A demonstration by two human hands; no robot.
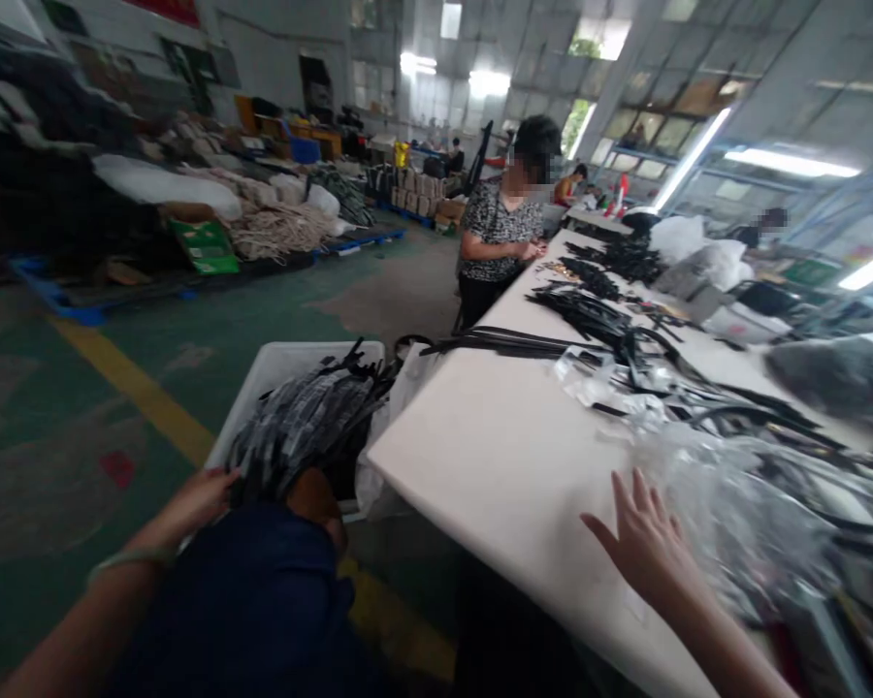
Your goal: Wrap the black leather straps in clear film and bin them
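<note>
My left hand [202, 502] is at the near left corner of a white plastic bin [256, 383], its blurred fingers closed over the rim. Bundles of black straps [302, 422], some wrapped in clear plastic, fill this bin. Over the white tabletop [472, 436], my right hand [644, 543] is open with fingers spread, holding nothing. Beside it lies a heap of clear plastic bags [727, 504]. Long black strips [516, 341] stretch across the table and stick out past its left edge above the bin.
A person [505, 228] in a patterned top stands at the table's far left side, hands together. More black straps [582, 310] and a dark full bag [840, 378] lie on the table. Loaded blue pallets [65, 302] stand at the left beyond a yellow floor line [135, 388].
</note>
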